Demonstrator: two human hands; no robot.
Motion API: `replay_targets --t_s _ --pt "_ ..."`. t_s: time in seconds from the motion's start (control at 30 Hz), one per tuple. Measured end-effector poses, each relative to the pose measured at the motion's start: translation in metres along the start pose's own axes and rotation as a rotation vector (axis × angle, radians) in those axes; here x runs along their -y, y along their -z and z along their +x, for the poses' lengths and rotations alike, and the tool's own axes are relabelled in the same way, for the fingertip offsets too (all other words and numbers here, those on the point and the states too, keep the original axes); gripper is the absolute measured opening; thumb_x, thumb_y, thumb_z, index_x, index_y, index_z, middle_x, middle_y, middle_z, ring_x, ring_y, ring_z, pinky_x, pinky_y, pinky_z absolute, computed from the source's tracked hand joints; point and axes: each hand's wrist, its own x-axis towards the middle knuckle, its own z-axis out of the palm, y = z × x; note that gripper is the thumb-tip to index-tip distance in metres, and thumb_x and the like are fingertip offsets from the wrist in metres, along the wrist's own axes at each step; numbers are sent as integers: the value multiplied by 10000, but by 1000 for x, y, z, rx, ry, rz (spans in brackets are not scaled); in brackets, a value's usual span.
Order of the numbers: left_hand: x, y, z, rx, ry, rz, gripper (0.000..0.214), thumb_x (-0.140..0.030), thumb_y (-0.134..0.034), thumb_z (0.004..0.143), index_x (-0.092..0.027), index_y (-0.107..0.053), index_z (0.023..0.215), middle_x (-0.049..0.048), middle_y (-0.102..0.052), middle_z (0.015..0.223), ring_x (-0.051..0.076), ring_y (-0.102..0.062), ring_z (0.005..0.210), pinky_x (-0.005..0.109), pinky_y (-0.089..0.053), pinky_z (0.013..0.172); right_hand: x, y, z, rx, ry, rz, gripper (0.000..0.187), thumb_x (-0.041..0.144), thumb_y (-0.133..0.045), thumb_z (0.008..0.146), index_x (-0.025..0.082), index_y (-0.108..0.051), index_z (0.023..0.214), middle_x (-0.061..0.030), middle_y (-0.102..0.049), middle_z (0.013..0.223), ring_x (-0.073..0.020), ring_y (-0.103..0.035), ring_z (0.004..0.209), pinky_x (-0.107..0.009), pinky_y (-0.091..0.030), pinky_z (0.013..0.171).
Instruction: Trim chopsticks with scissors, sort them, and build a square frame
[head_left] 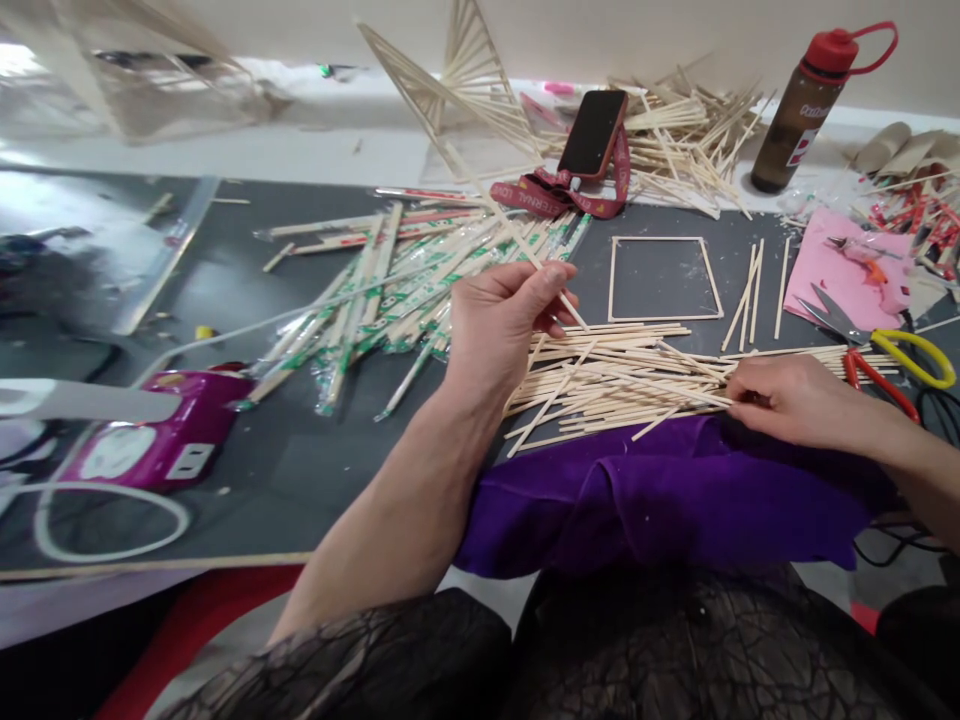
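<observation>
- Widest of all, the dark grey table (262, 520), running from side to side under the work!
- Next, the purple cloth (660, 500), rumpled along the near side, right up against the loose sticks.
- Big spread here: wrapped sticks (409, 300), green and red print on clear sleeves, fanned out left of centre.
- And the pile of bare sticks (615, 380), there between the two hands, most lying sideways, a few crossing at a slant.
- Behind, a fan-shaped stick structure (472, 75) stands near a jumbled heap of sticks (682, 130).
- Over on the left, a purple device (214, 400) with a white cable.
- Left hand (502, 310): thumb and fingers pinched firmly on one stick, raised above the table!
- Right hand (787, 395): down at the right end of the pile, fingertips curled in against it; whether they clamp a stick, I cannot tell.
- Far right, a dark bottle (799, 125) with a red cap, upright.
- A four-sided stick frame (666, 319) lies flat beyond the pile.
- Scissors (861, 337), blades parted, reach onto a pink sheet.
- A phone (595, 135) rests by its dark red lanyard.
- Slimmest, the held stick (499, 210), slanting up and away to the left.
</observation>
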Motion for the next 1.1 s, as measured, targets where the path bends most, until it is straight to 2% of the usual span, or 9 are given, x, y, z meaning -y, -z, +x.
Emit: replay_targets --t_s 0.17,0.23,0.33,0.4,0.53,0.77,0.9,1.0,1.1 --pt "3 1 1 27 -5 -47 135 -331 -782 736 -201 -748 734 -11 -687 586 67 -545 433 203 -440 402 -3 4 11 75 -100 272 123 260 -556 800 184 -641 756 16 -629 659 -104 -525 575 -238 -351 553" --pt "3 1 1 19 2 -38 146 -343 -798 731 -207 -745 729 -16 -693 590 65 -541 435 208 -442 404 -7 5 13 128 -133 428 157 283 -575 784 177 -670 851 21 -631 673 -100 -527 576 -227 -369 540" --pt "2 0 0 13 3 -40 170 -362 -819 711 -210 -744 721 -26 -690 581 66 -555 440 206 -449 405 -14 5 14 185 -206 661 327 318 -584 797 164 -667 1073 18 -652 707 -88 -519 527 -214 -370 480" --pt "1 -1 0 8 -8 -40 181 -365 -830 694 -207 -748 723 -28 -689 575 69 -569 444 202 -454 404 -17 5 13 176 -238 751 372 317 -578 814 159 -646 1143 22 -651 703 -78 -507 490 -207 -366 448" --pt "1 -2 -1 -23 -7 -33 163 -324 -822 674 -185 -755 725 -16 -690 560 78 -580 430 199 -449 385 -19 5 10 112 -262 800 318 284 -557 832 151 -653 1105 37 -623 672 -64 -490 466 -206 -388 458" --pt "0 -3 -1 -20 -8 -50 110 -279 -799 685 -180 -763 717 -10 -689 561 76 -580 424 188 -456 383 -23 10 0 60 -245 699 288 265 -507 851 155 -670 1061 24 -651 702 -68 -487 480 -216 -367 484" --pt "0 -4 -2 -20 -15 -32 122 -303 -808 683 -193 -762 707 -12 -687 565 74 -576 435 192 -457 391 -21 6 -5 -34 -213 375 185 267 -528 853 170 -684 865 -4 -678 719 -108 -566 614 -235 -390 588" --pt "1 -4 -2 -18 -15 -18 143 -338 -817 668 -209 -763 698 -16 -688 567 75 -570 440 194 -457 394 -14 -1 -7 -8 -228 70 153 259 -568 841 175 -694 823 -30 -699 744 -140 -583 664 -255 -342 602" --pt "1 -3 -1 -2 -3 -21 168 -353 -824 654 -206 -761 703 -13 -685 568 77 -573 441 195 -455 396 -9 -5 -8 25 -211 -41 150 214 -551 834 176 -692 799 -48 -707 767 -154 -585 675 -268 -309 594"
